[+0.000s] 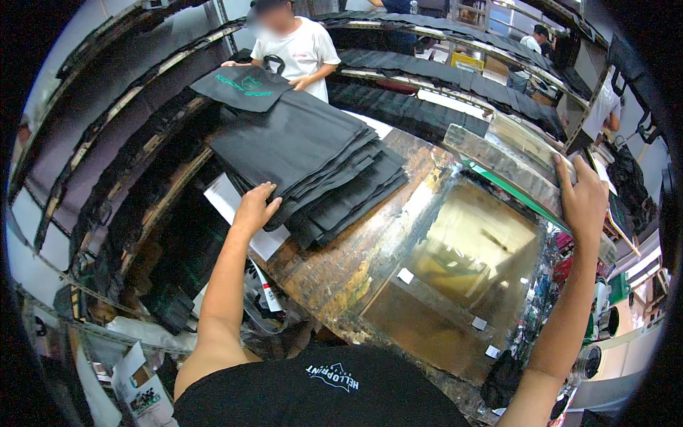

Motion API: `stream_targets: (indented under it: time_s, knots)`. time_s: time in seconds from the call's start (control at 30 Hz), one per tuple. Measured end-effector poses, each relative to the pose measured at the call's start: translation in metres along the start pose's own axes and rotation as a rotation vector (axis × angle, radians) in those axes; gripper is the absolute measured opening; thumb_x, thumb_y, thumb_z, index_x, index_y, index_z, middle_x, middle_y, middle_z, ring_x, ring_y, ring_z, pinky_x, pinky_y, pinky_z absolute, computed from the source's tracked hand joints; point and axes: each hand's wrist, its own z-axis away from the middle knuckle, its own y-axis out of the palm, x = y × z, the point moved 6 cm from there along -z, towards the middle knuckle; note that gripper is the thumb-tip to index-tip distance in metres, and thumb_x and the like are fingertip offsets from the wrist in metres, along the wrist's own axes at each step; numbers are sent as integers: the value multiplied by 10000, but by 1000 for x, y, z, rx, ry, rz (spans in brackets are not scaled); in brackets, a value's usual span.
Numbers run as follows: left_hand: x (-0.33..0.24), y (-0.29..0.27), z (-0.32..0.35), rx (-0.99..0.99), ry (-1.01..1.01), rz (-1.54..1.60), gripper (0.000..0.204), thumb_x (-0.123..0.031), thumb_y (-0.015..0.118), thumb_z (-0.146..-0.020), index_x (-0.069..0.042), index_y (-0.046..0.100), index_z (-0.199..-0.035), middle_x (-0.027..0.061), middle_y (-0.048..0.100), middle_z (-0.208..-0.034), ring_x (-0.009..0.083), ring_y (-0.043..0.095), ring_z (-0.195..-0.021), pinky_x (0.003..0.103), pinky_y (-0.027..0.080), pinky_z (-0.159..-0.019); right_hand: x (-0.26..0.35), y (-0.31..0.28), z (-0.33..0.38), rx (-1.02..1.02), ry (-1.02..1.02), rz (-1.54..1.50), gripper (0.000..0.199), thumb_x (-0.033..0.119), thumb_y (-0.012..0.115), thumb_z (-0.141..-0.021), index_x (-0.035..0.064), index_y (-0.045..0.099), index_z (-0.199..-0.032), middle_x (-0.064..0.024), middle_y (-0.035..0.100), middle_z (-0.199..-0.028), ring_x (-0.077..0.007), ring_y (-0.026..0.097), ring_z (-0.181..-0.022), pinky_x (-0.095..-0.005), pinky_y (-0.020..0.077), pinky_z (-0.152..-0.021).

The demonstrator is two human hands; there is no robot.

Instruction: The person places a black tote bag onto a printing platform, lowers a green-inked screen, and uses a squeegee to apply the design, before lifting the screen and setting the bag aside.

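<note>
The left hand [254,206] lies with its fingers spread narrow on the near edge of a thick stack of flat black fabric bags [313,167]. The fingertips touch the top layers of the stack, and it is not possible to tell whether they pinch a bag or only press on it. The stack rests on the far left part of a worn, paint-stained worktable [341,263], and a white sheet of paper [235,206] shows under its near corner.

The right hand [583,203] is at the right side of the table. Its fingers are closed over the edge of a raised rectangular printing frame with a pale, stained mesh screen [498,153]; the frame is tilted up and away from the table. Below the frame there is a shiny brown flat plate [455,277] set in the table, with small white tape pieces [405,275] on it.

At the far end of the stack, one black bag with a green print and a handle [245,85] lies on top. Another person in a white shirt [299,50] stands behind it with both hands on this bag. Long racks with many dark fabric pieces [441,75] go around the workplace. More people in light shirts [530,43] are far at the right.
</note>
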Motion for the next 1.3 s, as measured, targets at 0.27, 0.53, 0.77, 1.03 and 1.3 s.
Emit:
stream_targets:
  time_s: [0.27, 0.53, 0.77, 1.03, 1.3]
  knots:
    - [0, -15, -17, -112, -145, 108, 329, -263, 662, -943, 1, 772, -1105, 255, 750, -1075, 420, 725, -1026, 475, 566, -928, 1, -1, 0, -23, -16, -27, 602, 571, 561, -1018, 28, 711, -1232, -234, 730, -1073, -386, 678, -1045, -474, 435, -939]
    - [-12, -30, -42, -205, -143, 80, 205, -152, 741, -830, -50, 806, -996, 171, 768, -974, 355, 741, -899, 409, 575, -829, 1, -1, 3, -45, -46, -54, 591, 593, 545, -1017, 39, 718, -1128, -231, 733, -1046, -398, 681, -1036, -500, 444, -928]
    - [-5, -45, -53, -222, -268, 349, 258, -213, 814, -861, 18, 805, -976, 139, 795, -882, 204, 753, -824, 312, 558, -788, -1, 4, -3, -63, -72, -48, 620, 618, 530, -1011, 20, 682, -953, -252, 707, -909, -444, 673, -941, -532, 456, -855]
    - [-212, -53, -59, -166, 747, -22, 89, -88, 700, -878, -64, 674, -960, 94, 745, -1092, 310, 684, -1083, 447, 509, -964, -15, 12, -16, -92, -161, 64, 593, 590, 452, -1030, 46, 689, -1035, -244, 718, -925, -434, 697, -927, -559, 502, -853]
    - [-358, 125, 3, 182, 679, 316, 109, -48, 556, -924, -42, 542, -1032, 158, 687, -873, 346, 715, -844, 457, 574, -727, -13, 21, -8, -259, -378, 258, 520, 517, 484, -1043, 76, 705, -1205, -203, 732, -982, -391, 715, -978, -518, 540, -862]
